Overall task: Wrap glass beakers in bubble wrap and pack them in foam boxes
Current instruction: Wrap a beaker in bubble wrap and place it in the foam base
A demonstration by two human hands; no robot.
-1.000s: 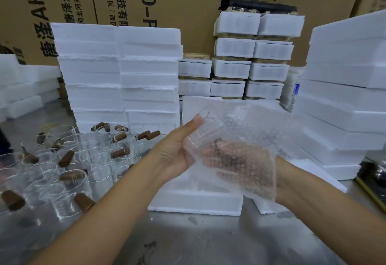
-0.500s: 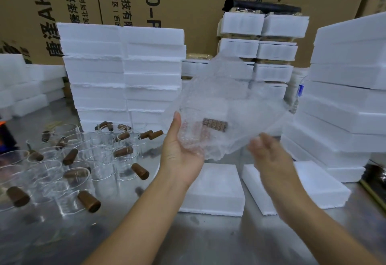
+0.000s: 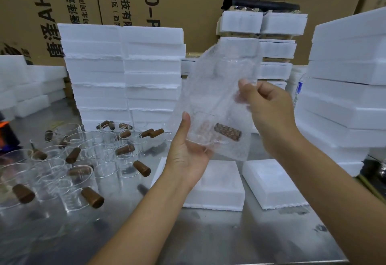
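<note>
Bubble wrap (image 3: 217,89), held in the air above the middle of the table (image 3: 208,239), encloses a glass beaker whose outline is hard to make out. Only its brown handle (image 3: 227,132) shows clearly through the film. Left hand (image 3: 188,156) cradles the bundle's lower end, thumb up along its left edge, fingers mostly hidden behind the wrap. Right hand (image 3: 269,114) pinches the wrap's right side between thumb and fingers. Two foam boxes (image 3: 219,185) lie flat below the hands, contents not visible. Loose beakers (image 3: 79,172) with brown handles crowd the table's left edge, overlapping too much to count. Foam stacks (image 3: 123,72) line the far and right edges, the right one cut off.
</note>
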